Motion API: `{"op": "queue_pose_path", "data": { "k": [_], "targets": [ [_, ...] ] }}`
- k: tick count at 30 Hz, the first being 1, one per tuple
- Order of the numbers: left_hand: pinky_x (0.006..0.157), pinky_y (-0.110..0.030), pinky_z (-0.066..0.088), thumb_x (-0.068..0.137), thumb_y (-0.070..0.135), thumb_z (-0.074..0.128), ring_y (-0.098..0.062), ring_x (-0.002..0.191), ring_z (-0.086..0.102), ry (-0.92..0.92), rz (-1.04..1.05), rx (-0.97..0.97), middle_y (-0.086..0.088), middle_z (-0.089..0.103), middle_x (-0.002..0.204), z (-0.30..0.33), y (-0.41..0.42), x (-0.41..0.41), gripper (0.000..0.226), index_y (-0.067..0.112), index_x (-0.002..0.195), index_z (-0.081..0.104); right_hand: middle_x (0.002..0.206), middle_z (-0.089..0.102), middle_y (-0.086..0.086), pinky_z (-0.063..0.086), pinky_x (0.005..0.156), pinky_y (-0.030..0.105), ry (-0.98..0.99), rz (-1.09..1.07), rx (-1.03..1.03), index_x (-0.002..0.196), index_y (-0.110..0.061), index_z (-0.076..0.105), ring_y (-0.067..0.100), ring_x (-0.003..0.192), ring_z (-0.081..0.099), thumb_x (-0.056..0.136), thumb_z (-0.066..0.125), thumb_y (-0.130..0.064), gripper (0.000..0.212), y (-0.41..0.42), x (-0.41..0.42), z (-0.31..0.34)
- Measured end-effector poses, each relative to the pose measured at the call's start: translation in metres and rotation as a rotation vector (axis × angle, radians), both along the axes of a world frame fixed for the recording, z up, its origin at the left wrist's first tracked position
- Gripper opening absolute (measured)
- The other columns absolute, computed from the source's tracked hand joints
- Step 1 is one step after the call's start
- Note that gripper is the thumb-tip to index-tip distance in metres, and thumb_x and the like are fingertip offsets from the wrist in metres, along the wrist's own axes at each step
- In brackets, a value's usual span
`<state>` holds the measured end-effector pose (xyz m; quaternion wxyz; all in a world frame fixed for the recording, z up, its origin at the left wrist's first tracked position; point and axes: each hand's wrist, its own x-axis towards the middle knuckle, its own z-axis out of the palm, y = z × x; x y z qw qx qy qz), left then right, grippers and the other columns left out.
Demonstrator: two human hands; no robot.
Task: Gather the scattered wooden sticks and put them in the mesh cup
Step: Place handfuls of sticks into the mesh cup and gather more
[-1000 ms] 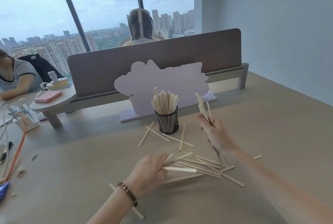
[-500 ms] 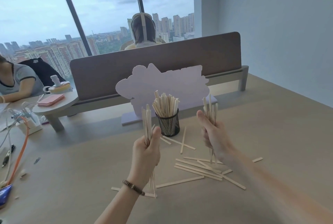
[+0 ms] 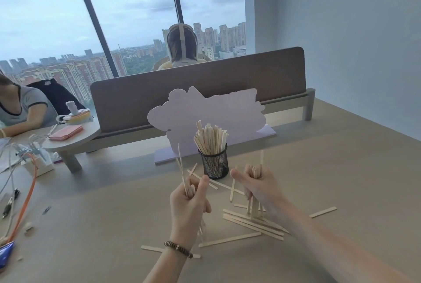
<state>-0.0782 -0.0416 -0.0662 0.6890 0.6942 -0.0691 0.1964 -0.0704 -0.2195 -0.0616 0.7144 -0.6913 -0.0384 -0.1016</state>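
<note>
1. My left hand (image 3: 190,200) grips an upright bundle of wooden sticks (image 3: 183,174), fist closed round their middle; my right hand (image 3: 256,185) grips a second bundle (image 3: 256,172) the same way.
2. Handling, as I judge it: light, stiff, smooth — they would slide past one another. Best held mid-length and squared on the table before dropping in.
3. Look: pale, flat, thin strips with rounded ends.
4. Loose sticks (image 3: 252,223) lie crisscrossed at lower centre of the frame, on the table (image 3: 341,168).
5. The mesh cup (image 3: 215,165) — black, already crowded with sticks — stands at centre, just beyond both hands.
</note>
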Motion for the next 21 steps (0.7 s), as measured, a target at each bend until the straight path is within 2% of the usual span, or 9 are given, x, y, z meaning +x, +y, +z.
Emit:
{"op": "queue_pose_path", "data": {
  "k": [6, 8, 10, 12, 15, 16, 18, 19, 21],
  "targets": [
    [0.052, -0.036, 0.041, 0.087, 0.028, 0.07, -0.023, 0.037, 0.044, 0.052, -0.007, 0.038, -0.015, 0.049, 0.036, -0.018, -0.001, -0.003, 0.052, 0.002, 0.052, 0.042, 0.042, 0.04, 0.007, 0.037, 0.047, 0.028, 0.02, 0.019, -0.038, 0.052, -0.018, 0.043, 0.019, 0.041, 0.037, 0.074, 0.081, -0.041, 0.05, 0.005, 0.0, -0.009],
    [0.049, -0.035, 0.038, 0.087, 0.032, 0.068, -0.022, 0.037, 0.042, 0.059, -0.023, 0.042, -0.015, 0.047, 0.036, -0.02, -0.002, -0.005, 0.052, 0.005, 0.051, 0.043, 0.04, 0.035, 0.004, 0.033, 0.043, 0.026, 0.027, 0.012, -0.037, 0.051, -0.018, 0.04, 0.016, 0.037, 0.032, 0.076, 0.08, -0.04, 0.052, 0.007, 0.0, -0.009],
    [0.045, -0.032, 0.029, 0.087, 0.046, 0.067, -0.019, 0.039, 0.033, 0.065, -0.026, 0.033, -0.013, 0.037, 0.037, -0.016, -0.003, -0.005, 0.065, 0.003, 0.049, 0.035, 0.041, 0.027, -0.001, 0.025, 0.04, 0.022, 0.037, -0.012, -0.002, 0.053, -0.017, 0.031, 0.012, 0.037, 0.023, 0.076, 0.078, -0.042, 0.057, 0.01, 0.0, -0.006],
    [0.043, -0.031, 0.019, 0.087, 0.053, 0.063, -0.017, 0.045, 0.023, 0.069, 0.007, -0.032, -0.009, 0.026, 0.046, -0.01, -0.002, -0.003, 0.074, -0.001, 0.052, 0.025, 0.043, 0.021, -0.003, 0.019, 0.039, 0.02, 0.021, -0.016, 0.048, 0.056, -0.014, 0.023, 0.011, 0.039, 0.016, 0.074, 0.076, -0.045, 0.063, 0.012, 0.001, -0.002],
    [0.04, -0.024, 0.021, 0.094, 0.036, 0.058, -0.014, 0.039, 0.024, 0.044, 0.039, -0.085, -0.007, 0.03, 0.044, -0.002, 0.002, 0.003, 0.067, -0.003, 0.048, 0.029, 0.043, 0.024, 0.003, 0.021, 0.038, 0.023, 0.018, 0.012, 0.082, 0.058, 0.001, 0.03, 0.014, 0.037, 0.019, 0.076, 0.075, -0.045, 0.067, 0.011, 0.002, 0.001],
    [0.039, -0.024, 0.025, 0.095, 0.029, 0.059, -0.015, 0.037, 0.027, 0.027, 0.029, -0.079, -0.008, 0.034, 0.04, -0.001, 0.003, 0.003, 0.063, -0.002, 0.047, 0.033, 0.042, 0.029, 0.005, 0.03, 0.041, 0.026, 0.001, 0.03, 0.069, 0.057, 0.002, 0.035, 0.015, 0.037, 0.023, 0.078, 0.075, -0.043, 0.064, 0.011, 0.003, 0.001],
    [0.045, -0.025, 0.036, 0.095, 0.02, 0.061, -0.019, 0.038, 0.034, 0.0, 0.009, -0.049, -0.012, 0.04, 0.038, -0.003, 0.005, 0.003, 0.057, 0.0, 0.046, 0.038, 0.044, 0.041, 0.01, 0.051, 0.065, 0.033, -0.02, 0.064, 0.017, 0.051, -0.004, 0.041, 0.019, 0.041, 0.035, 0.083, 0.076, -0.037, 0.057, 0.011, 0.004, -0.001],
    [0.049, -0.023, 0.039, 0.093, 0.018, 0.063, -0.02, 0.041, 0.037, -0.003, 0.006, -0.032, -0.013, 0.043, 0.039, -0.005, 0.006, 0.003, 0.056, -0.004, 0.047, 0.039, 0.046, 0.045, 0.012, 0.052, 0.077, 0.034, -0.017, 0.069, -0.011, 0.05, -0.006, 0.043, 0.019, 0.044, 0.04, 0.084, 0.077, -0.034, 0.055, 0.011, 0.005, -0.002],
    [0.051, -0.021, 0.04, 0.092, 0.016, 0.064, -0.02, 0.043, 0.04, 0.008, 0.003, -0.026, -0.014, 0.046, 0.041, -0.01, 0.007, 0.001, 0.056, -0.015, 0.052, 0.04, 0.05, 0.05, 0.013, 0.05, 0.078, 0.031, -0.002, 0.052, -0.048, 0.054, -0.001, 0.044, 0.015, 0.047, 0.044, 0.084, 0.078, -0.03, 0.053, 0.012, 0.006, -0.008]
  ]
}}
